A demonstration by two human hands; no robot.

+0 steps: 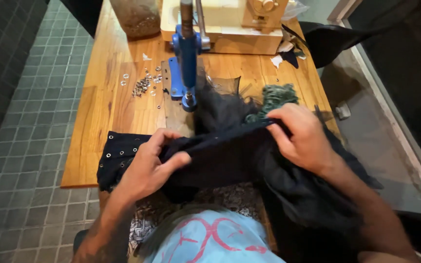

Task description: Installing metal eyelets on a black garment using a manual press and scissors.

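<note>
A dark navy garment (220, 158) with a row of metal eyelets along its left end lies across the near edge of a wooden table (103, 112). My left hand (149, 165) pinches the folded fabric edge near the eyelets. My right hand (300, 136) grips the same edge farther right, holding it stretched between both hands. Black tulle (222, 104) bunches up behind the fabric. A blue hand press (187, 58) stands upright just beyond the cloth.
Loose silver eyelets (142, 85) are scattered left of the press. A cream sewing machine (225, 22) and a clear jar (135, 17) stand at the table's far end. A green knitted bundle (276, 97) lies by the tulle. Grey tiled floor (25, 122) runs along the left.
</note>
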